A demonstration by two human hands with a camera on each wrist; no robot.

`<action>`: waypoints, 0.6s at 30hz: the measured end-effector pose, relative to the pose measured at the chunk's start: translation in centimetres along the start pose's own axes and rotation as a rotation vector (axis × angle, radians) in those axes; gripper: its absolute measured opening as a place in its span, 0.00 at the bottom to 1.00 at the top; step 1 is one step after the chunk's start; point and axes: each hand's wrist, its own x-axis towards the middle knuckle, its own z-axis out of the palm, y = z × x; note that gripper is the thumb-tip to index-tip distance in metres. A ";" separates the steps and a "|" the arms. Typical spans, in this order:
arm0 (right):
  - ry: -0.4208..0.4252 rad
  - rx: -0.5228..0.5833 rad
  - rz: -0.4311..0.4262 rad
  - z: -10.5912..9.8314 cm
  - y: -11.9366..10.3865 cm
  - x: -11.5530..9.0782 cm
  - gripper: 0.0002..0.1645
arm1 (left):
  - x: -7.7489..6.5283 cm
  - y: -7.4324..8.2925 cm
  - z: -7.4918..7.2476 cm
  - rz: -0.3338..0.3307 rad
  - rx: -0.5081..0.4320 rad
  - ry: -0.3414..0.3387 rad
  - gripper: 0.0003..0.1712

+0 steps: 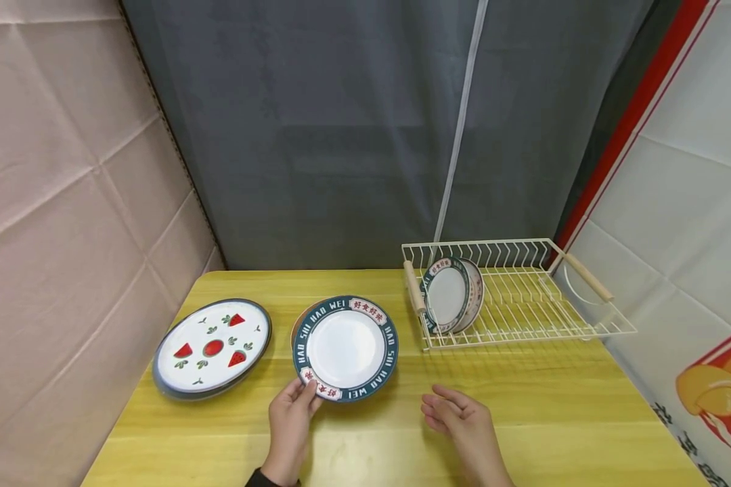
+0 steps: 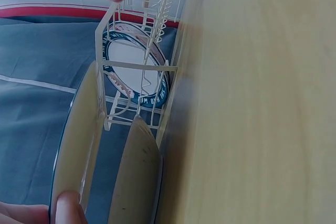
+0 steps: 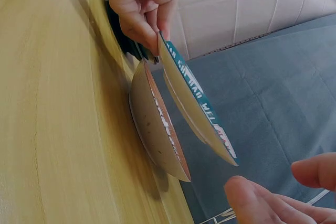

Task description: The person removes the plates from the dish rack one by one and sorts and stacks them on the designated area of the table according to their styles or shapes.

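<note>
My left hand point(image 1: 294, 418) pinches the near edge of a white plate point(image 1: 346, 348) with a dark teal lettered rim, thumb on top. In the right wrist view that plate point(image 3: 194, 100) is lifted and tilted above a second dish point(image 3: 152, 121) with an orange-brown rim, which rests on the table. From the head view, only a sliver of the lower dish shows at the plate's left edge. My right hand point(image 1: 461, 426) hovers over the table to the right of the plate, fingers loosely bent and holding nothing.
A cream wire dish rack point(image 1: 524, 297) with wooden handles stands at the right back; a teal-rimmed plate point(image 1: 447, 295) and another dish point(image 1: 476, 296) lean upright at its left end. Oval watermelon-patterned plates point(image 1: 210, 348) lie stacked at the left. A grey curtain point(image 1: 341, 135) hangs behind.
</note>
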 end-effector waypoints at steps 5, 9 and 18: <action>-0.016 -0.010 0.012 -0.2 -0.1 0.0 0.26 | 0.8 -0.2 0.5 0.012 0.009 0.016 0.27; -0.015 -0.010 0.020 -0.3 0.0 0.0 0.26 | 1.2 -0.3 0.7 -0.007 0.019 0.032 0.28; -0.005 -0.030 0.038 -0.4 0.3 0.1 0.25 | 1.4 -0.6 1.1 -0.014 0.026 0.053 0.29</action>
